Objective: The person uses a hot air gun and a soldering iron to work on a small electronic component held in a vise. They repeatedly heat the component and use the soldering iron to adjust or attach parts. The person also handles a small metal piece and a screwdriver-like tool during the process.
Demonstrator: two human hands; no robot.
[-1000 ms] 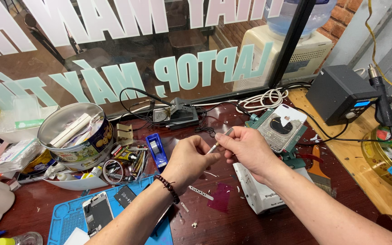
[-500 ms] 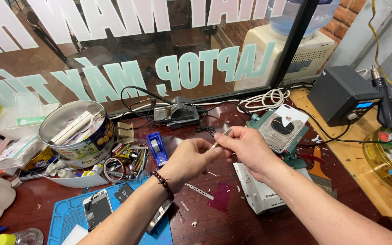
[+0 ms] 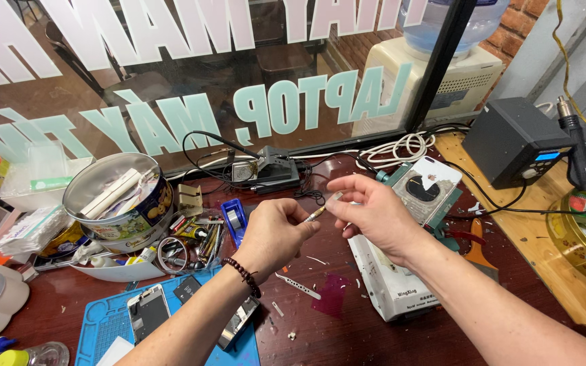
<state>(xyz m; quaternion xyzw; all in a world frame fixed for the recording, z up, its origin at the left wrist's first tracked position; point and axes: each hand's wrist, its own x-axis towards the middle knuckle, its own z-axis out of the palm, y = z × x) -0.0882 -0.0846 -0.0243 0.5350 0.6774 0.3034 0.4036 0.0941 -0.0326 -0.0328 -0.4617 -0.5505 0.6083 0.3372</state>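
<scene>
My left hand (image 3: 274, 233) pinches one end of a small thin strip-like part (image 3: 320, 211) above the dark wooden bench (image 3: 334, 332). My right hand (image 3: 373, 213) holds the other end between thumb and forefinger, its other fingers spread. A beaded bracelet (image 3: 244, 274) circles my left wrist. Directly below the hands lie tweezers (image 3: 298, 285) and a small purple sheet (image 3: 331, 302). A white box-shaped machine (image 3: 388, 288) sits under my right forearm.
A round tin of parts (image 3: 118, 201) and a white tray of tools (image 3: 137, 270) stand at the left. A blue mat (image 3: 110, 324) carries phone parts. A black soldering station (image 3: 513, 140), cables (image 3: 395, 148) and a glass window (image 3: 171, 74) line the back.
Both hands have stayed together on the small part, shifting slightly left and lower in view. The bench items have not moved.
</scene>
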